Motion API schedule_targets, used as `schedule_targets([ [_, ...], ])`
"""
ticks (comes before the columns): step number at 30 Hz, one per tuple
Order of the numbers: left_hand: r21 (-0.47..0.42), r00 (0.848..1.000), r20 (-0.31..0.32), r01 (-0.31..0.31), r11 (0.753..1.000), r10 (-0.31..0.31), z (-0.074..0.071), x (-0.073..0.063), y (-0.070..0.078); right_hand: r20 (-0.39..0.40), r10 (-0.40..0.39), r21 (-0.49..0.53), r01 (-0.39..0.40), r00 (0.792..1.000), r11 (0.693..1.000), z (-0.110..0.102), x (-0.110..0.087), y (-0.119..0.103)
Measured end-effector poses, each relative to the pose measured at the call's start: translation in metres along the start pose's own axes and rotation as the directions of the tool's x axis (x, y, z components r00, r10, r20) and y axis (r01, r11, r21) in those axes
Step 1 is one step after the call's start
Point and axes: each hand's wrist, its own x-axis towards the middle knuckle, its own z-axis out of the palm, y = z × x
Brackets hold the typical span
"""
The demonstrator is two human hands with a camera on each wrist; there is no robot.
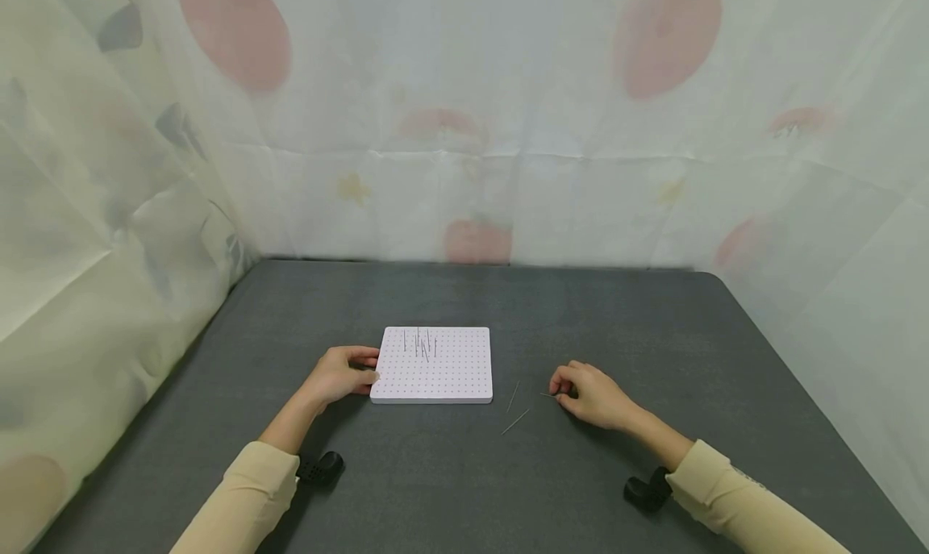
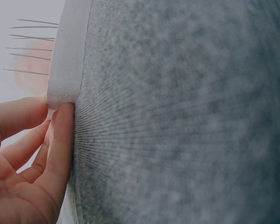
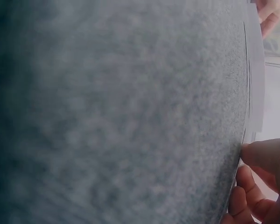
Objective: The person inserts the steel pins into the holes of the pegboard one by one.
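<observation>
A white board [image 1: 457,376] with a grid of small holes lies on the dark table. Several thin metal needles [image 2: 32,72] stand upright in its far left part. My left hand [image 1: 339,375] holds the board's left edge, the thumb [image 2: 25,114] at its top edge and a finger low against its side. To the right of the board, my right hand [image 1: 593,396] pinches another needle [image 1: 547,394] between thumb and fingertips close over the table. One end of that needle sticks out toward the board; the rest is hidden by the fingers.
Two loose needles [image 1: 515,422] lie on the grey table [image 1: 435,489] between the board and my right hand. Patterned curtains [image 1: 551,191] hang behind the table and along both sides. A black wrist device [image 1: 647,490] sits on each forearm.
</observation>
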Motion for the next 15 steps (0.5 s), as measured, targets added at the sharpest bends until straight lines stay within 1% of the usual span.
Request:
schedule_targets([
  [8, -0.005, 1.000, -0.002, 0.001, 1.000, -0.001, -0.0004, -0.0001, 0.0000, -0.031, 0.061, 0.034, -0.060, 0.998, 0.998, 0.0017, -0.0023, -0.0003],
  [12, -0.008, 1.000, -0.001, 0.002, 1.000, -0.002, -0.0002, -0.0002, 0.0000, -0.051, 0.084, 0.016, -0.083, 0.995, 0.996, 0.0043, -0.0024, -0.0009],
  [15, -0.012, 1.000, 0.002, 0.000, 1.000, 0.000, 0.0004, -0.0001, -0.0004, -0.054, 0.115, -0.002, -0.116, 0.992, 0.993, 0.0057, -0.0020, -0.0018],
])
